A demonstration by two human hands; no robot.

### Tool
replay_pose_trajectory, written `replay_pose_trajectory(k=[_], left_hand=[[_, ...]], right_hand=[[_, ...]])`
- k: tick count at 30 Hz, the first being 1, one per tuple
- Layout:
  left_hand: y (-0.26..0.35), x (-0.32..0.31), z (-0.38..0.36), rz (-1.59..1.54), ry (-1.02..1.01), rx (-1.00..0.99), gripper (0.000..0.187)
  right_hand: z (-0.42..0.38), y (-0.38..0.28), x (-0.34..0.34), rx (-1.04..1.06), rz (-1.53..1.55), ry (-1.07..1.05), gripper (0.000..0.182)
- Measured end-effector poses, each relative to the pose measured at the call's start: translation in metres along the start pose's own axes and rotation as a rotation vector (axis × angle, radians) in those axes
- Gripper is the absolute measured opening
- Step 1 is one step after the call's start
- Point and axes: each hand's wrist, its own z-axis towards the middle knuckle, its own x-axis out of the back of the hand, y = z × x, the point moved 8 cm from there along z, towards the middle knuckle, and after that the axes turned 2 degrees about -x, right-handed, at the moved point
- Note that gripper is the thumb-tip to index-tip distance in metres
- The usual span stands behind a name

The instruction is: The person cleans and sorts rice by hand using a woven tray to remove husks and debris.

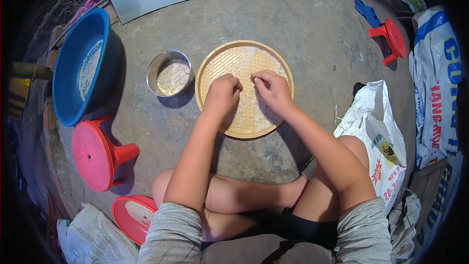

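Grain lies spread thin over a round woven bamboo tray [244, 89] set flat on the grey concrete floor [312, 29], straight ahead of the seated person's crossed legs. Both hands work near the middle of it. The left hand [222, 93] is curled with its fingertips pinched together on the grain, and the right hand [273, 89] is likewise bunched, thumb meeting forefinger; whether either pinch actually holds a fleck is too small to tell. Picking through like this seems to go best with the layer kept thin, the fingers working one patch at a time, and the tray left level so nothing slides off its rim.

Just left of the tray stands a round steel pot [169, 74] partly filled with the same pale grain, close enough for a forearm to catch. Farther left sits a large blue plastic basin [78, 68] with grain in it, and near that a red plastic stool [97, 153] lying on its side. A red plastic bowl [132, 217] rests by the left knee. White printed sacks [378, 142] crowd the right side, and a small red stool [391, 39] sits far right.
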Motion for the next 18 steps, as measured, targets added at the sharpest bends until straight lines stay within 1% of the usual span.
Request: replay_pose_trajectory(k=[2,3,4,5,6,7,8,9,10,11,12,13,14,15,16,17,18], left_hand=[[0.005,0.008,0.002,-0.021,0.012,0.009,0.012],[0.013,0.013,0.004,-0.018,0.004,0.008,0.012],[0.024,0.023,0.007,-0.148,0.072,0.000,0.012],[0.033,0.030,0.009,-0.280,0.140,-0.006,0.013],[0.041,0.030,0.010,-0.279,0.134,-0.007,0.013],[0.054,0.028,0.010,-0.317,0.100,-0.069,0.013],[0.063,0.025,0.009,-0.354,0.070,-0.129,0.013],[0.065,0.018,0.007,-0.341,0.012,-0.155,0.015],[0.066,0.015,0.005,-0.342,0.017,-0.152,0.015],[0.061,0.018,0.004,-0.292,0.121,-0.075,0.016],[0.056,0.021,0.001,-0.241,0.226,0.002,0.016],[0.040,0.013,-0.002,-0.391,0.254,0.164,0.023],[0.041,0.009,-0.002,-0.390,0.261,0.168,0.023],[0.024,-0.006,-0.006,-0.867,0.292,0.395,0.028],[0.014,-0.026,-0.013,-1.350,0.315,0.616,0.034],[0.001,-0.050,-0.014,-1.584,0.245,0.673,0.042],[0.002,-0.045,-0.012,-1.594,0.256,0.669,0.042]], right_hand=[[0.000,0.030,-0.002,-0.340,0.260,0.033,0.019],[-0.001,0.045,-0.011,-0.446,0.449,0.004,0.024],[0.002,0.041,-0.010,-0.450,0.453,0.008,0.024],[-0.001,0.044,-0.016,-0.574,0.695,0.019,0.027],[-0.004,0.041,-0.020,-0.695,0.938,0.029,0.029],[-0.010,0.028,-0.019,-0.815,1.012,-0.014,0.033],[-0.011,0.034,-0.023,-0.815,1.012,-0.015,0.033],[-0.014,0.032,-0.036,-0.869,1.151,-0.089,0.034],[-0.017,0.028,-0.046,-0.922,1.287,-0.166,0.035],[-0.020,0.033,-0.044,-0.944,1.238,-0.091,0.037],[-0.020,0.032,-0.045,-0.943,1.233,-0.098,0.037],[-0.018,0.034,-0.041,-0.921,1.238,-0.055,0.038],[-0.017,0.034,-0.039,-0.899,1.242,-0.012,0.038],[-0.013,0.020,-0.030,-0.811,1.132,-0.031,0.037],[-0.014,0.005,-0.031,-0.809,1.125,-0.044,0.037],[-0.009,-0.017,-0.028,-0.656,0.978,-0.089,0.036],[-0.005,-0.033,-0.026,-0.504,0.830,-0.130,0.035]])
